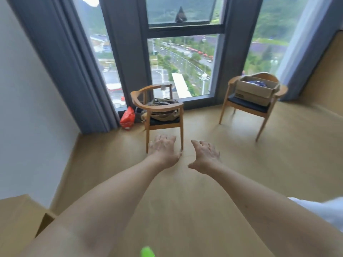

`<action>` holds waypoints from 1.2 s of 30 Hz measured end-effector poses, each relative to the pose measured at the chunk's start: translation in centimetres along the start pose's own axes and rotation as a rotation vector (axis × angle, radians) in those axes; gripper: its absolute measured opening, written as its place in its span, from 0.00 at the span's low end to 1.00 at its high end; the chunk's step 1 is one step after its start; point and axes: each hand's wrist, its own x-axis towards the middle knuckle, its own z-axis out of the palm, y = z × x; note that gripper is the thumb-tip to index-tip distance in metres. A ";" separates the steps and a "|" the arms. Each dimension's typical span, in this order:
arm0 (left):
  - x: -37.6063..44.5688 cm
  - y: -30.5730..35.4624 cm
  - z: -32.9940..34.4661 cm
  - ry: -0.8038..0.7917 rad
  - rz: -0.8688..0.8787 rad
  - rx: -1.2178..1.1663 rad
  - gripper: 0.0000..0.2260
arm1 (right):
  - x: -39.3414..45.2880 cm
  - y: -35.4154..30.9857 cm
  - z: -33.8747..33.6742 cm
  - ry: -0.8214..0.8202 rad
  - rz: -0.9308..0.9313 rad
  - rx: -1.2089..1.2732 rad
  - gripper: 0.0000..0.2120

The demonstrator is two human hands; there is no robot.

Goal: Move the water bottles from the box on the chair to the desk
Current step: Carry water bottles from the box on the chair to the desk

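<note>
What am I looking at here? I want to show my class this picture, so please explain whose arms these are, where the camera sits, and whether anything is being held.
The single picture comes from a camera worn on a person's head, looking forward and down. The two bare arms are that person's own: left hand and right hand, both open and empty. Ahead, by the window, stand two wooden chairs. The right chair carries an open cardboard box; its contents are too blurred to identify. The left chair holds a bag.
</note>
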 end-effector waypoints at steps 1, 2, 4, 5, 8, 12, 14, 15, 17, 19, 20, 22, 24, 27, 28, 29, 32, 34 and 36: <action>1.7 1.1 0.8 -0.010 0.032 -0.002 0.29 | 1.1 1.2 -0.1 0.004 0.028 0.007 0.43; 3.6 2.1 1.5 -0.019 0.058 -0.006 0.29 | 2.3 2.4 -0.2 0.007 0.055 0.009 0.43; 7.5 3.9 2.9 -0.031 0.108 -0.016 0.30 | 5.1 4.7 -0.6 0.016 0.112 0.001 0.43; 9.7 4.8 3.5 -0.032 0.139 -0.020 0.30 | 6.7 5.8 -0.9 0.026 0.142 -0.003 0.43; 16.9 7.4 4.9 -0.029 0.231 -0.024 0.30 | 12.3 8.7 -2.2 0.074 0.226 -0.010 0.43; 26.5 11.0 6.2 -0.076 0.326 -0.044 0.31 | 19.7 12.1 -4.5 0.092 0.340 0.021 0.45; 30.6 13.0 6.7 -0.109 0.393 -0.036 0.31 | 22.9 13.7 -5.8 0.105 0.398 0.035 0.45; 32.7 14.1 6.8 -0.117 0.423 -0.033 0.31 | 24.5 14.5 -6.4 0.120 0.427 0.045 0.45; 36.8 16.2 6.7 -0.121 0.464 -0.046 0.32 | 27.3 16.3 -7.7 0.145 0.470 0.063 0.44; 40.4 18.3 7.0 -0.131 0.484 -0.081 0.32 | 29.7 18.1 -8.7 0.145 0.499 0.068 0.44; 42.0 19.2 7.3 -0.138 0.493 -0.099 0.32 | 30.8 19.1 -9.0 0.139 0.518 0.065 0.44; 44.8 20.9 8.5 -0.170 0.516 -0.111 0.32 | 33.3 21.1 -9.6 0.118 0.564 0.060 0.44; 47.8 22.4 9.9 -0.200 0.533 -0.095 0.33 | 36.3 23.1 -9.9 0.097 0.598 0.074 0.44; 53.0 24.3 12.1 -0.206 0.543 -0.086 0.33 | 41.3 26.0 -10.2 0.089 0.598 0.081 0.44; 55.0 24.9 12.7 -0.205 0.544 -0.083 0.33 | 43.1 27.1 -10.2 0.094 0.596 0.085 0.44; 57.2 25.7 13.3 -0.205 0.545 -0.076 0.32 | 45.1 28.2 -10.3 0.099 0.596 0.093 0.44; 64.0 28.3 14.9 -0.192 0.548 -0.038 0.31 | 51.4 31.9 -10.9 0.130 0.600 0.126 0.43; 68.7 30.2 15.7 -0.189 0.540 -0.029 0.29 | 55.7 34.6 -12.0 0.148 0.593 0.144 0.42; 73.0 32.0 16.1 -0.195 0.526 -0.009 0.28 | 59.6 37.3 -13.6 0.148 0.579 0.157 0.41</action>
